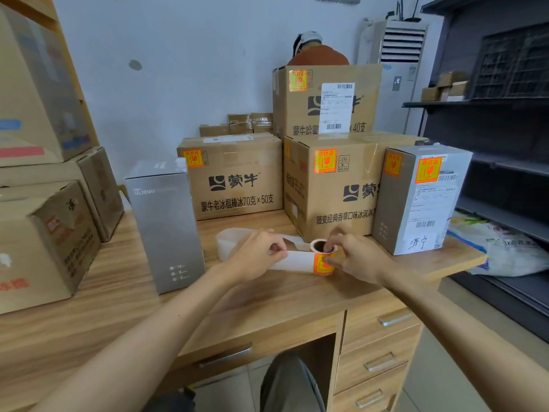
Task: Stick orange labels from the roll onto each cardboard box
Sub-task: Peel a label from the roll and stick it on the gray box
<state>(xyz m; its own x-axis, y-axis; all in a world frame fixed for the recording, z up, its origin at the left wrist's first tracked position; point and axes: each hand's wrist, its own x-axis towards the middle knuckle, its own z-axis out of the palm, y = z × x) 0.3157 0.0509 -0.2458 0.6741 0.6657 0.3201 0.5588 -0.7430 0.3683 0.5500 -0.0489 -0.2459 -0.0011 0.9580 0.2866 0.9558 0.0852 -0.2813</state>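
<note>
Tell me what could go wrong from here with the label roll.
1. The left hand pinches the backing strip while the right hand holds the label roll; a skewed pull may tear or crease the strip.
2. The used liner lying behind the hands might catch a freshly peeled sticker.
3. The tall grey box, showing no orange label, stands close to the left forearm and could be tipped.

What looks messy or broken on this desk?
The cardboard box at the far left has a dented, torn top corner. A long strip of empty white backing paper trails loosely from the label roll and curls across the desk.
</note>
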